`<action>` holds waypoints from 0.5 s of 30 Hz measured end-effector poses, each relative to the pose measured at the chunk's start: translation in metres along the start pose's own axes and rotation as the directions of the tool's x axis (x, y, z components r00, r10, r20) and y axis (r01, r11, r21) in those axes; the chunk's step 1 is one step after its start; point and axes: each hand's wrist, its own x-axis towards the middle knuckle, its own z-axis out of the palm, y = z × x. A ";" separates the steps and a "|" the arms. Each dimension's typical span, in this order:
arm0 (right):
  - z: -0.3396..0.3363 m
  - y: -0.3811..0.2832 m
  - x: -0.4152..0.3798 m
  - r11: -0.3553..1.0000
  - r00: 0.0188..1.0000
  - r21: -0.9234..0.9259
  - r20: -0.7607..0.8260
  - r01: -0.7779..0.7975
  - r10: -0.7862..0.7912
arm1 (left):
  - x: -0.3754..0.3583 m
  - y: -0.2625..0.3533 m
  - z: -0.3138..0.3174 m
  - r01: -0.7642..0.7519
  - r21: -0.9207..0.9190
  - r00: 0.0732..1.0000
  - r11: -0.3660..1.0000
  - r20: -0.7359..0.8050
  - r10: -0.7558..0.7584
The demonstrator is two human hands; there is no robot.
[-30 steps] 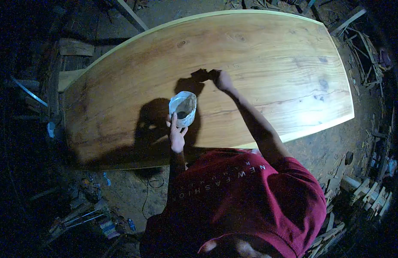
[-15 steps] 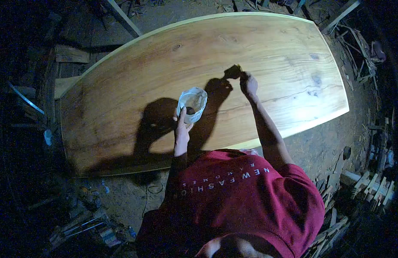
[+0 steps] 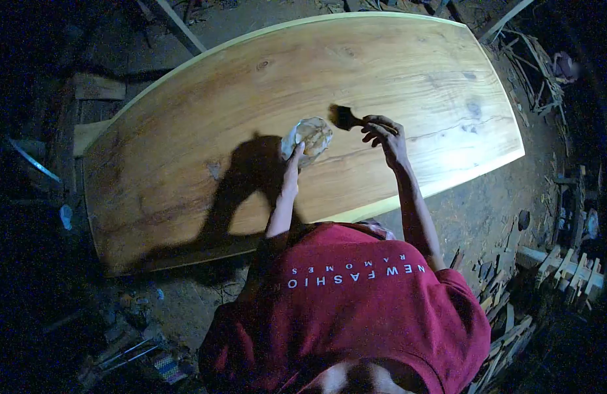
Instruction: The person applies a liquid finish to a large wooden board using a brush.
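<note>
A long glossy wooden tabletop (image 3: pixel 185 131) with a pale edge fills the view. My left hand (image 3: pixel 292 161) holds up a small whitish container (image 3: pixel 307 139) over its middle. My right hand (image 3: pixel 384 136) grips a paintbrush (image 3: pixel 346 119) by the handle, with its dark bristles pointing left, just beside the container's rim and lifted off the wood. My red shirt (image 3: pixel 356 302) fills the lower part of the view.
The slab stands on a dirt floor. Wood offcuts (image 3: pixel 559 269) are stacked at the lower right, sticks and scrap (image 3: pixel 540 72) lie at the upper right. Planks (image 3: pixel 93 88) and dark clutter sit to the left, tools (image 3: pixel 129 351) at the lower left.
My right hand has drawn the brush from the wood's middle to the right and lifted it next to the container. My left hand has raised the container and shifted it right.
</note>
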 end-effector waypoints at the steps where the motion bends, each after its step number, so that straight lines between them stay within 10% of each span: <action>1: 0.002 -0.006 -0.007 1.000 0.995 -0.013 0.103 0.005 -0.004 | -0.009 0.009 0.009 0.038 0.024 0.999 0.999 0.008 -0.038; 5: 0.014 0.007 -0.021 0.924 0.950 -0.342 0.305 0.172 -0.064 | -0.026 0.019 0.034 0.046 0.045 0.993 0.998 0.103 -0.050; 9: 0.019 0.081 -0.010 0.398 0.906 -0.823 0.308 0.406 -0.290 | -0.041 0.019 0.046 0.006 0.122 0.984 0.993 0.173 -0.027; 13: 0.030 0.065 -0.036 0.573 0.786 -0.541 0.379 0.616 -0.488 | -0.032 -0.004 0.038 -0.009 0.115 0.963 0.993 0.270 -0.023; 15: 0.017 0.068 -0.045 0.945 0.948 -0.216 0.257 0.246 -0.188 | -0.038 0.004 0.042 -0.033 0.161 0.966 0.986 0.260 -0.011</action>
